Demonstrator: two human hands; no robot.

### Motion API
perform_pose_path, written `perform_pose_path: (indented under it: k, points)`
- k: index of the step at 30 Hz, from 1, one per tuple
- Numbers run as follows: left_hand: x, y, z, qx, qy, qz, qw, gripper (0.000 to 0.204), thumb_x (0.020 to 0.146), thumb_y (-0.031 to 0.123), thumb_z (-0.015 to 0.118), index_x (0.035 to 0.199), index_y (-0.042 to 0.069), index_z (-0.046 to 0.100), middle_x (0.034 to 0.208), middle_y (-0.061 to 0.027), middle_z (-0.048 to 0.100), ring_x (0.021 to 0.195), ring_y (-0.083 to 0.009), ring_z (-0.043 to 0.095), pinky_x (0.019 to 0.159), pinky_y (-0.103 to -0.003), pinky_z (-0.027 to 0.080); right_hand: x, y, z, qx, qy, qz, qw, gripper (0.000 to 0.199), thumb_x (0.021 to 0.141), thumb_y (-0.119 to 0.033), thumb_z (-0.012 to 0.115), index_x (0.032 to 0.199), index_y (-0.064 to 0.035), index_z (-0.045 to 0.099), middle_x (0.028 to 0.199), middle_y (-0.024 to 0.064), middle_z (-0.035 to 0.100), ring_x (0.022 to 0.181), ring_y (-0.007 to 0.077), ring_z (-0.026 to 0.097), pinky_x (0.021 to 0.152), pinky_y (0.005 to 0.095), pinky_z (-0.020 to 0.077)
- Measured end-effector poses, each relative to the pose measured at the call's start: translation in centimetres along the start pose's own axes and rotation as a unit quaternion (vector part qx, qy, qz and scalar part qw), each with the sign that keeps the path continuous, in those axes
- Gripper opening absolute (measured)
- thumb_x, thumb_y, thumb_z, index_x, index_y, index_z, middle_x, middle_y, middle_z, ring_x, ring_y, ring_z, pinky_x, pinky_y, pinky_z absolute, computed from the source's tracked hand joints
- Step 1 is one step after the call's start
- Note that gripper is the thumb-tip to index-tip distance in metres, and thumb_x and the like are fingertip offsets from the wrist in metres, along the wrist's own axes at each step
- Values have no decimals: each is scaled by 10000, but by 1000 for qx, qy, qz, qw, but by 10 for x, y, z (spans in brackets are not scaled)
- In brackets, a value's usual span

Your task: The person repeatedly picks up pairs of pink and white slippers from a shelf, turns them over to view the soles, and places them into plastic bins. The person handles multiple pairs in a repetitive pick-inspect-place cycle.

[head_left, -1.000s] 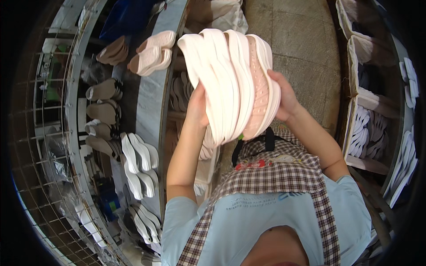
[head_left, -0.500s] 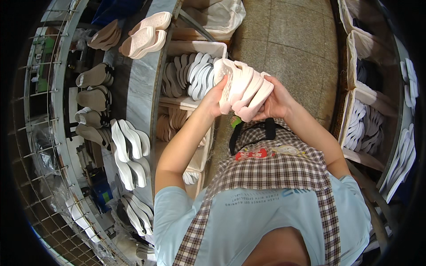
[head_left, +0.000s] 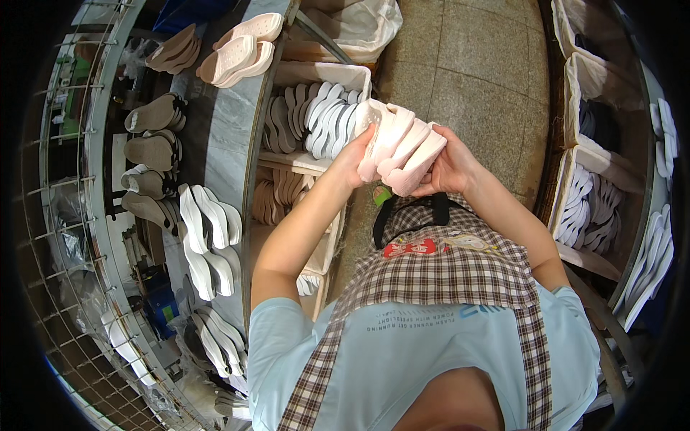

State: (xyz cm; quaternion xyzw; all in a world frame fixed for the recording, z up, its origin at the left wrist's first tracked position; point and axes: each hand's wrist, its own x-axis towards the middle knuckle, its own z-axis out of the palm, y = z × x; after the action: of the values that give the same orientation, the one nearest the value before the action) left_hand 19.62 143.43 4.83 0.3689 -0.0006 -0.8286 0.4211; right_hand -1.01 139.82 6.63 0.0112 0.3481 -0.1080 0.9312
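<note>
Lowered since the earlier frames, our stack of pale slippers (head_left: 399,147) has come down from close under the camera, where it filled the middle of the view, to sit out in front of our chest, and it looks smaller and more tightly gathered now. We judge from this that the bundle is being steadied between the hands over the bins rather than held up for a look.

Starting at nine o'clock, a wire rack (head_left: 65,215) curves down the edge, with brown soles (head_left: 151,133) on the bench (head_left: 226,144) beside it. Near eight o'clock white soles (head_left: 208,230) lie fanned out in overlapping rows. Up at eleven o'clock a pair of pinkish slippers (head_left: 241,47) rests on the bench's far end.

Moving inward, a white bin (head_left: 356,75) holds white and tan soles stood on edge, just beyond our left hand (head_left: 352,154). That hand is clamped on the left side of the stack, fingers wrapped round its near edge. The stack itself sits just above centre, toward twelve o'clock, above our checked apron (head_left: 460,269).

Our right hand (head_left: 453,169) is closed on the stack's right side, thumb and fingers pressing it against the other hand, so both hands grip the same bundle.

At three o'clock, bins of white soles (head_left: 593,205) stand along the right wall, well apart from our hands. Stone floor (head_left: 474,72) fills twelve to one o'clock.
</note>
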Motion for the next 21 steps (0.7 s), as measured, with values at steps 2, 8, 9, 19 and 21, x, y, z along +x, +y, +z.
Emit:
perform_pose_path:
  k: [2,8,9,19,21]
  points:
    - [-2,0,1,-35,-15,7,999,522,973,427,340,1313,41,424,1294,-154,504,1165,-292,512,979,-429,421,0,0,0,-11,1,-13,1000,665,886,-583,306,1394,-155,332,1420,187,325,1268,444,328,985,677,206]
    - [-14,3,6,11,-55,103,993,516,976,369,377,1330,-6,383,1304,-165,489,1168,-278,508,1003,-414,407,-5,3,8,-94,-59,-170,979,621,906,-475,377,1368,-63,334,1370,178,402,1245,344,406,983,585,323]
    - [-16,5,6,24,-58,120,991,522,970,348,408,1343,-14,355,1329,-157,463,1189,-276,488,1005,-411,406,-8,3,11,-114,-60,-214,968,608,913,-441,395,1374,-53,312,1366,183,402,1242,330,413,992,539,346]
    - [-33,13,34,124,-169,297,932,605,890,277,592,1339,-46,346,1302,-160,484,1142,-246,531,922,-380,485,-47,7,51,-277,-45,-422,862,828,857,-348,564,1424,31,95,1375,194,330,1275,270,350,1049,374,310]
    - [-35,15,39,92,-144,299,939,599,883,266,602,1334,-44,359,1293,-159,494,1112,-235,555,892,-369,505,-50,5,53,-318,-46,-436,841,812,859,-351,567,1422,30,122,1370,188,336,1274,261,349,1043,369,314]
